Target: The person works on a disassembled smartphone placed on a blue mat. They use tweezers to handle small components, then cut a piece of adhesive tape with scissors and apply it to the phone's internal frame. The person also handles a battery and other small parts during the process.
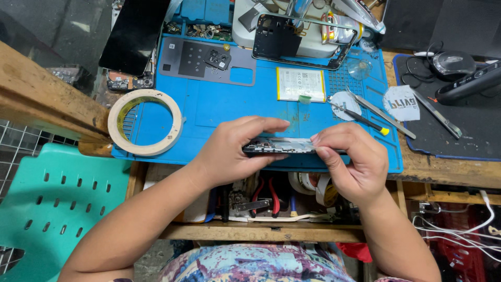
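Phone frame point(279, 146) edge-on between both hands point(235, 151), above blue mat point(209, 104).

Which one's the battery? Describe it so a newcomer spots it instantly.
Start at the blue work mat. Near its upper middle, just below the empty black phone frame, lies the battery. It is the only flat white rectangle there, with a small green tab at its lower edge.
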